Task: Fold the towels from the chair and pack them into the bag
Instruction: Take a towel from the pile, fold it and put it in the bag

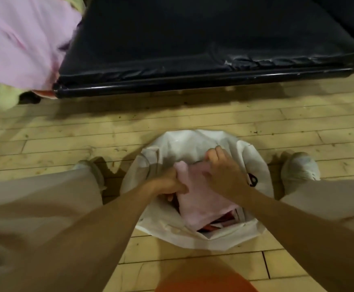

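**A:** Position of the towel?

**B:** Folded pink towel (pixel 203 199) sits in the mouth of the bag (pixel 193 140), on top of what is already inside. The bag stands on the floor between the feet.

**A:** Fingers?

**B:** Left hand (pixel 167 184): fingers (pixel 173 177) curled round the towel's edge at the bag's left side. Right hand (pixel 224 175): palm on top, fingers bent over the edge nearest the bag's far rim. Probably a pinch, but the thumb is hidden.

**A:** Axis?

**B:** Long axis runs from the bag's far rim to its near rim, slanting right. The towel lies directly under both hands, neither nearer. Judgement: push straight down.

**A:** Remaining?

**B:** Pink cloth (pixel 20 39) lies on the chair (pixel 193 39), beyond the bag to the left.
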{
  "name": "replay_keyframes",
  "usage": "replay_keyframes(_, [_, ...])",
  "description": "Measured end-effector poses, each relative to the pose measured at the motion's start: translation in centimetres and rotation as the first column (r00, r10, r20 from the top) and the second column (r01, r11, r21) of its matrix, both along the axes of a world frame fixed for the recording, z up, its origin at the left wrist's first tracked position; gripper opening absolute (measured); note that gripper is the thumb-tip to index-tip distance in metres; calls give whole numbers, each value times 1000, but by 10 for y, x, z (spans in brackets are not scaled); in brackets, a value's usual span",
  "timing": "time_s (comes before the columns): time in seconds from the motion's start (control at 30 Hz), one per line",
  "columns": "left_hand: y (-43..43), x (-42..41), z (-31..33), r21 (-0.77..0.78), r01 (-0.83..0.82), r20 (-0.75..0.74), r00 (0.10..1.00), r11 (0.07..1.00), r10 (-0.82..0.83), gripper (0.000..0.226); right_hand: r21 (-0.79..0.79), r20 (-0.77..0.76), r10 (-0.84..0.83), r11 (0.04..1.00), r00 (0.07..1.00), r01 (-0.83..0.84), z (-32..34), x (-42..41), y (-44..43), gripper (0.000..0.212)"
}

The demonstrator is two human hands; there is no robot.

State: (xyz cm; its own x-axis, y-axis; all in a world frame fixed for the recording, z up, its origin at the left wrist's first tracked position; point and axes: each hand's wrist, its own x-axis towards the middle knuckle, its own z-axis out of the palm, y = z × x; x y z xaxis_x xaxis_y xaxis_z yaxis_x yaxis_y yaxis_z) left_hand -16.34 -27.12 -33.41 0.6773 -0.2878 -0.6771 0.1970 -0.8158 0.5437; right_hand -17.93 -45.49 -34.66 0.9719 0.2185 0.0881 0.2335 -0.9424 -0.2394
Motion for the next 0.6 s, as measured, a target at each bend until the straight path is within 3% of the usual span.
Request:
replay_keyframes(0.07, [-2, 1, -2, -43, -33, -29, 999, 999, 32, 19, 238, -111, 69, 970, 991, -41, 16, -18, 18, 10])
replay_keyframes(0.13, [0, 2, -1, -52, -61, -89, 994, 997, 56, 23, 281, -282, 119, 959, 952, -37, 20, -32, 32, 21])
replay_keyframes(0.17, [3, 3, -2, -48, -69, -112, 992, 996, 63, 23, 297, -428, 191, 953, 883, -62, 15, -35, 35, 21])
replay_keyframes(0.23, [11, 2, -5, -38, -89, -125, 989, 995, 84, 22, 289, -685, 192, 957, 703, 20, 3, -39, 39, 42])
replay_keyframes(0.3, [18, 1, -9, -64, -122, -137, 984, 991, 112, 28, 245, -683, 120, 967, 721, 71, -7, -34, 39, 43])
replay_keyframes(0.4, [22, 0, -6, -105, -87, -103, 992, 991, 76, 27, 282, -602, 102, 955, 792, 91, -18, -35, 40, 13])
replay_keyframes(0.47, [25, -2, -7, -79, -23, 10, 1000, 997, 24, 24, 319, -576, 63, 935, 815, 154, -29, -37, 34, 15])
replay_keyframes(0.53, [30, -8, -8, 10, 130, 106, 986, 991, -131, 23, 363, -582, 72, 915, 810, 179, -37, -26, 30, 22])
replay_keyframes(0.57, [32, -12, -8, 75, 236, 140, 959, 969, -245, 22, 423, -690, 256, 902, 677, 91, -36, -15, 32, 31])
replay_keyframes(0.6, [33, -16, -8, 143, 329, 146, 926, 933, -349, 21, 574, -763, 554, 817, 332, -43, -28, -3, 36, 57])
